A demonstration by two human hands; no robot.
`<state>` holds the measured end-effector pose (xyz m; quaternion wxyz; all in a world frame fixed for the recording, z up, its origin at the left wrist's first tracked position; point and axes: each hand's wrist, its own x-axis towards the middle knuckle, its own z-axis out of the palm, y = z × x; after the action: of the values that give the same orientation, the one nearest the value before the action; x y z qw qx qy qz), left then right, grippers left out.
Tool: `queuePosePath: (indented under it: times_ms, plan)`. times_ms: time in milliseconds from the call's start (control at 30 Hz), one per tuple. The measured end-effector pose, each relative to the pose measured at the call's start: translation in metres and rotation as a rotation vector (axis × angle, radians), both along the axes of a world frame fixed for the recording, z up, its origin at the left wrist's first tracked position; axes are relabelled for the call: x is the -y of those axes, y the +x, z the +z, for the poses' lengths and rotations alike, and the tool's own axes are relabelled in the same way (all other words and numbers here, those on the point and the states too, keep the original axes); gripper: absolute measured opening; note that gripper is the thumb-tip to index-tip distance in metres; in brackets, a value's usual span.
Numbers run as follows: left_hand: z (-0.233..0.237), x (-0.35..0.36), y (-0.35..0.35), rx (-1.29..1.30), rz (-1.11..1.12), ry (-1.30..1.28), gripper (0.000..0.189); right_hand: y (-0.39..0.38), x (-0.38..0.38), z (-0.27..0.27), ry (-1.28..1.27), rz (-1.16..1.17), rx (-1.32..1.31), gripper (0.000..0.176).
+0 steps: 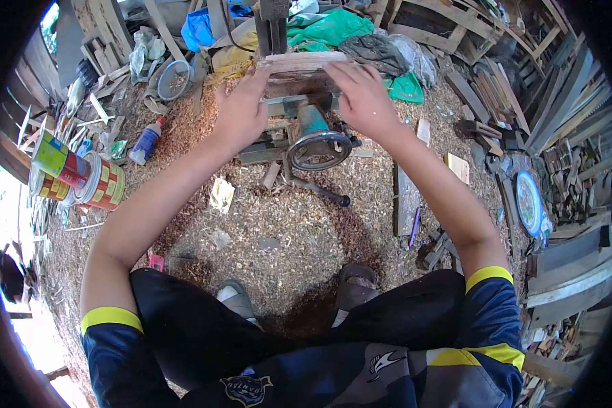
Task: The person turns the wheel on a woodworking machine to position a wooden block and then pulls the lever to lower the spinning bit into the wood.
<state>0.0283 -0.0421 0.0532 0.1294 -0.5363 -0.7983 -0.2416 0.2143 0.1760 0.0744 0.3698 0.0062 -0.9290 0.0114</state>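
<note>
A short length of wood (304, 61) lies across a woodworking machine, under its dark upright column (273, 30). My left hand (243, 112) is at its left end, fingers stretched forward over the edge. At the right end, my right hand (366, 98) rests with its fingers over the wood. Both hands seem to grip the piece, though the fingertips are partly hidden. Just below the hands are the machine's green housing (312, 120) and round metal handwheel (319, 151). A crank lever (325, 192) with a black knob sticks out beneath the wheel.
Wood shavings (279, 234) cover the ground around my feet. To the left stand paint cans (105, 180), a blue bottle (146, 141) and a bucket (176, 79). On the right are a plank (406, 200), a purple pen (415, 226), a round blue-rimmed lid (528, 202) and stacked offcuts (578, 136).
</note>
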Motion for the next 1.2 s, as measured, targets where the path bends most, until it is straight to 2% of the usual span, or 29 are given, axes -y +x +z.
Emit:
queuePosePath:
  times_ms: [133,267,333,467,567,667,733,767,833,867,933,967,1000,1033,1067,1133,1200]
  plan:
    - [0.001,-0.002,-0.008,-0.210,0.003,-0.007,0.073,-0.006,0.001,-0.010,0.067,-0.038,0.052,0.056]
    - [0.004,-0.001,-0.011,-0.236,0.007,-0.041,0.072,-0.012,-0.003,-0.014,0.014,0.003,0.043,0.060]
    - [0.007,-0.001,-0.015,-0.337,-0.047,-0.031,0.067,-0.013,0.001,-0.010,-0.014,-0.029,0.052,0.059]
    - [0.006,-0.003,-0.023,-0.340,-0.063,-0.011,0.066,-0.014,0.003,0.000,-0.031,-0.046,0.073,0.056]
    - [0.005,-0.002,-0.023,-0.298,-0.064,0.029,0.075,-0.015,0.003,0.012,-0.021,-0.032,0.154,0.055]
    - [0.008,-0.001,-0.020,-0.295,-0.068,0.030,0.075,-0.014,0.002,0.019,-0.145,-0.029,0.237,0.049]
    - [0.009,0.003,-0.015,-0.281,-0.060,0.003,0.072,-0.011,0.001,0.007,-0.208,0.022,0.169,0.038]
    - [0.009,0.006,-0.013,-0.277,-0.063,0.003,0.072,-0.009,0.002,-0.003,-0.209,0.019,0.173,0.038]
    - [0.014,0.010,-0.011,-0.270,-0.073,-0.049,0.064,-0.006,0.001,-0.019,-0.224,0.137,-0.066,0.030]
    - [0.013,0.012,-0.009,-0.270,-0.077,-0.046,0.064,0.001,0.001,-0.027,-0.222,0.132,-0.067,0.030]
    - [0.011,0.020,-0.002,-0.271,-0.041,0.031,0.054,0.024,0.007,-0.042,-0.454,0.161,-0.163,0.026]
    - [0.010,0.026,0.003,-0.267,-0.039,0.028,0.054,0.033,0.005,-0.056,-0.438,0.187,-0.168,0.026]
    - [0.017,0.032,0.012,-0.199,-0.126,-0.007,0.049,0.045,0.008,-0.066,-0.441,0.189,-0.163,0.026]
    - [0.023,0.036,0.020,-0.132,-0.213,-0.040,0.046,0.057,0.012,-0.074,-0.483,0.212,-0.018,0.027]
    - [0.027,0.037,0.028,-0.127,-0.211,-0.042,0.046,0.065,0.017,-0.083,-0.524,0.235,0.128,0.029]
    - [0.033,0.036,0.042,-0.114,-0.429,-0.176,0.042,0.070,0.026,-0.108,-0.523,0.226,0.158,0.032]
    - [0.032,0.032,0.051,-0.136,-0.482,-0.205,0.037,0.072,0.034,-0.118,-0.519,0.220,0.186,0.034]
